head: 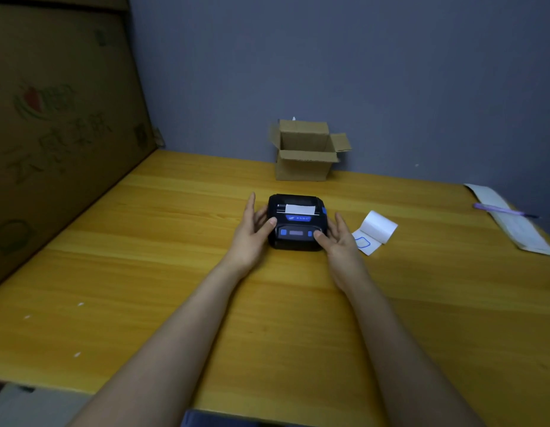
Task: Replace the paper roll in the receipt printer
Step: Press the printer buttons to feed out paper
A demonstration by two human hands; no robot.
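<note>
The receipt printer (295, 221) stands in the middle of the yellow wooden table (144, 241), with its control panel toward the person and its paper slot on the far side. The lid looks closed, and a short white strip of paper (299, 208) comes out of the slot. Both hands are around the printer. The left hand (252, 234) lies against its left side, with the fingers stretched and loosely together along the body and the thumb resting on the near left corner of the top. The right hand (338, 238) is at the right side, fingers also straight and a little apart, with the thumb on the near right corner by the panel. Neither hand pinches anything; they only frame and steady the device.

A blue part (323, 210), maybe the lid release, sits on the printer's far right edge, just beyond the right fingertips. So the right hand seems nearer to it, and I judge the coming move depends on that.

A paper roll (379, 226) lies just to the right of the right hand, its axis turned diagonally, with a loose end (364, 243) unrolled toward the person. Whether it is the new or the old roll, I cannot tell. Behind the printer, near the wall, stands an open cardboard box (306, 152). At the far right lie a long paper sheet (514, 223) and a purple pen (501, 209) on it.
</note>
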